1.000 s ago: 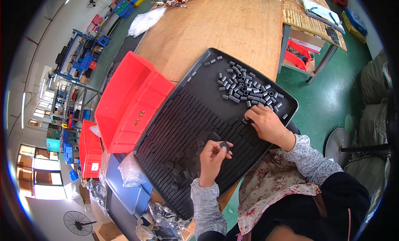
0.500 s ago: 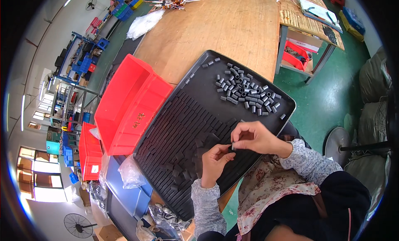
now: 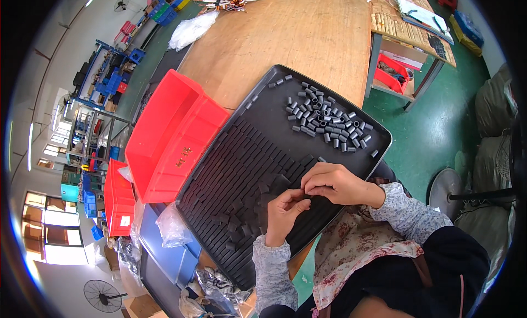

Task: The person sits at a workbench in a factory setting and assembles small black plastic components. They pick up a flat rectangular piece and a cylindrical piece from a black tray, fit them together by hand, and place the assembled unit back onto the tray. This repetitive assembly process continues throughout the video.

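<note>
Over the near right part of a black tray [image 3: 263,107], my two hands meet at the fingertips. My left hand [image 3: 282,214] has its thumb and forefinger curled together around something small and dark, mostly hidden. My right hand [image 3: 335,185] is closed in a pinch against the left fingertips; whatever lies inside it does not show. Left of my hands lie loose black foam-like pieces [image 3: 236,226], some heaped. Rows of flat black pieces [image 3: 247,159] cover much of the tray. A pile of short grey tubes [image 3: 324,120] is spread across its far right end.
A red bin [image 3: 181,137] stands against the tray's left edge, with another red bin [image 3: 118,200] beyond it. The wooden table [image 3: 280,32] reaches away behind the tray. A clear plastic bag [image 3: 174,227] rests on a blue surface at left. At right stands a round metal base [image 3: 444,189].
My right hand has shifted slightly left and its fingers have folded over the left fingertips. The small greyish end seen between them earlier is now covered.
</note>
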Action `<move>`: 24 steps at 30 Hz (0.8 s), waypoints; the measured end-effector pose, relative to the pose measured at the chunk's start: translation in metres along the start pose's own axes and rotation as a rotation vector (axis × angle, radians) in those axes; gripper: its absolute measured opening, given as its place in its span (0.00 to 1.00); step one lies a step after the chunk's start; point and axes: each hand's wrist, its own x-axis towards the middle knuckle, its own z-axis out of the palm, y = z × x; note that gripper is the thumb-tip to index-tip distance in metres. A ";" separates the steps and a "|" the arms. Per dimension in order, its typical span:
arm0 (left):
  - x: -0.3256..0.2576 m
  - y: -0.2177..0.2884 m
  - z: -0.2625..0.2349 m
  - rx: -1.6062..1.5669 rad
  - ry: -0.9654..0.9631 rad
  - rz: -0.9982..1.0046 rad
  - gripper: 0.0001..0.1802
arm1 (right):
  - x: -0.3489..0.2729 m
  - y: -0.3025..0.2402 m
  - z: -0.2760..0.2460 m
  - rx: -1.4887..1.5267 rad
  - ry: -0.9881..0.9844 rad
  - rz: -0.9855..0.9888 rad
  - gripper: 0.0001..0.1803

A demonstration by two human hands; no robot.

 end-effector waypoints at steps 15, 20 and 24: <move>0.002 0.025 -0.019 1.050 0.337 0.490 0.18 | 0.036 0.040 -0.008 -0.266 0.315 0.434 0.03; 0.002 0.025 -0.015 1.037 0.318 0.472 0.15 | 0.029 0.056 0.002 -0.543 0.192 0.232 0.05; 0.002 0.025 -0.015 0.947 0.285 0.472 0.12 | 0.026 0.054 -0.002 -0.512 0.110 0.127 0.09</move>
